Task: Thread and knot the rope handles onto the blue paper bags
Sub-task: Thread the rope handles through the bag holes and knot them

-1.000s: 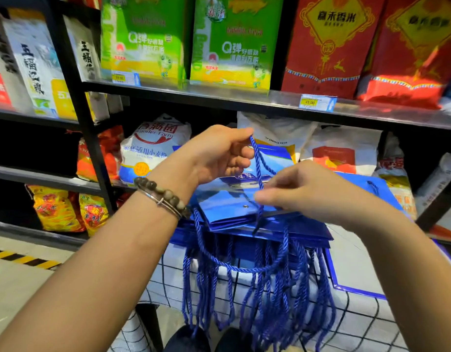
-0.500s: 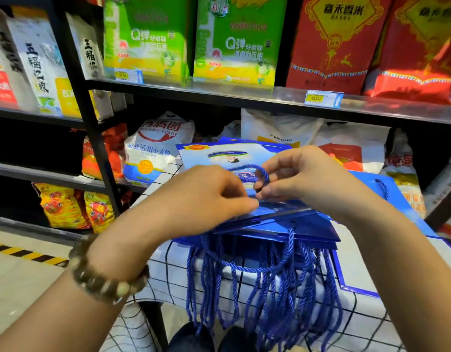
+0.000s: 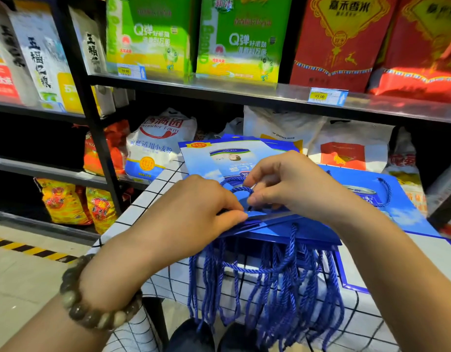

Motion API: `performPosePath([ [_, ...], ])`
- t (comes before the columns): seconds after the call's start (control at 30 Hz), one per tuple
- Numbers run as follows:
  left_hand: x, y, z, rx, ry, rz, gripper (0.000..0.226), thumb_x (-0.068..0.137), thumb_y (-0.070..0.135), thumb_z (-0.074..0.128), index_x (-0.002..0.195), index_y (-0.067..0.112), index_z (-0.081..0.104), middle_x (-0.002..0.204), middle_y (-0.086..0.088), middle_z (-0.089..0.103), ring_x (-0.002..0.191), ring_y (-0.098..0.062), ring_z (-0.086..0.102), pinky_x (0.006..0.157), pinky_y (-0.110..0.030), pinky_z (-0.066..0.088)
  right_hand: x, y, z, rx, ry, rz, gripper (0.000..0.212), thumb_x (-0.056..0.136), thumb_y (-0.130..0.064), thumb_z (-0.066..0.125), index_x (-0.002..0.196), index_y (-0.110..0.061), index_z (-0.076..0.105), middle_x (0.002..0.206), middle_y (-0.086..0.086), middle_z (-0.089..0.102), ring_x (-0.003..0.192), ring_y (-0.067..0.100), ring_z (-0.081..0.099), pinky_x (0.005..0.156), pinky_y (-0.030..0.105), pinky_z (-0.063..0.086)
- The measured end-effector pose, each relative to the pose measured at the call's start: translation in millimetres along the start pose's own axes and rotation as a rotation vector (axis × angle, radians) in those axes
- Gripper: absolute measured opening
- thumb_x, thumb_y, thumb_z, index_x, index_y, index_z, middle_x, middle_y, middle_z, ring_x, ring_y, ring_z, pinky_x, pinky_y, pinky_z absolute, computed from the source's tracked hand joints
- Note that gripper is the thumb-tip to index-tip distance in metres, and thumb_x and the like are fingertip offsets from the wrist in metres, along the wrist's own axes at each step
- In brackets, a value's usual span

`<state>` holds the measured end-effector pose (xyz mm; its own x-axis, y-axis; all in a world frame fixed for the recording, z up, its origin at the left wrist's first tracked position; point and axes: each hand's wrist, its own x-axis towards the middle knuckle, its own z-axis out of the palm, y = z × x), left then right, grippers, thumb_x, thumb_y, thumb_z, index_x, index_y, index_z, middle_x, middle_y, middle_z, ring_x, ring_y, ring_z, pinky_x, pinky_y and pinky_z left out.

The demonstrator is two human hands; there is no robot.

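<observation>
A stack of flat blue paper bags lies on the checked table, and several blue rope handles hang over the near edge. My left hand pinches the top bag's upper edge beside the hole. My right hand pinches a small loop of blue rope just above that edge. Whether a knot is formed in the loop is hidden by my fingers. More printed bags lie flat behind my hands.
The table wears a white cloth with a black grid. Another blue bag with a rope handle lies at the right. Black shelves of rice and flour sacks stand close behind. Tiled floor with hazard tape is at the left.
My left hand came down from holding the rope high to the bag's edge. The long rope strand has shrunk to a small loop held by my right hand. The view shifted slightly closer.
</observation>
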<state>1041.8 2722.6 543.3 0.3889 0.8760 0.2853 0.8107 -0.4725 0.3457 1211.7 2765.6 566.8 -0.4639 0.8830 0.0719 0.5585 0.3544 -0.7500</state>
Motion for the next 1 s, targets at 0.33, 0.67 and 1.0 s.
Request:
performPosePath([
  [0.33, 0, -6, 9, 0.116, 0.357, 0.146, 0.017, 0.083, 0.023, 0.055, 0.097, 0.029, 0.060, 0.057, -0.001, 0.062, 0.049, -0.025, 0.050, 0.043, -0.025, 0.026, 10, -6, -6, -0.493, -0.141, -0.196, 0.016, 0.089, -0.012, 0.054, 0.096, -0.016, 0.067, 0.086, -0.005, 0.064, 0.080, 0.003, 0.052, 0.067, 0.010, 0.037],
  [0.67, -2, 9, -4, 0.246, 0.274, -0.047, 0.014, 0.084, 0.046, 0.048, 0.081, 0.034, 0.054, 0.085, 0.009, 0.063, 0.083, -0.017, 0.058, 0.061, -0.029, 0.043, 13, 5, 2, -0.441, -0.184, -0.240, 0.039, 0.089, 0.001, 0.048, 0.120, -0.020, 0.056, 0.120, -0.006, 0.061, 0.112, 0.009, 0.055, 0.095, 0.030, 0.043],
  [1.0, 12, 37, 16, 0.698, 0.111, -0.284, 0.016, 0.091, 0.024, 0.051, 0.106, 0.020, 0.056, 0.089, -0.001, 0.056, 0.100, -0.026, 0.054, 0.071, -0.030, 0.020, 12, -1, 10, -0.335, -0.137, -0.201, 0.030, 0.088, -0.015, 0.058, 0.116, -0.025, 0.058, 0.112, -0.003, 0.065, 0.104, 0.012, 0.059, 0.090, 0.038, 0.046],
])
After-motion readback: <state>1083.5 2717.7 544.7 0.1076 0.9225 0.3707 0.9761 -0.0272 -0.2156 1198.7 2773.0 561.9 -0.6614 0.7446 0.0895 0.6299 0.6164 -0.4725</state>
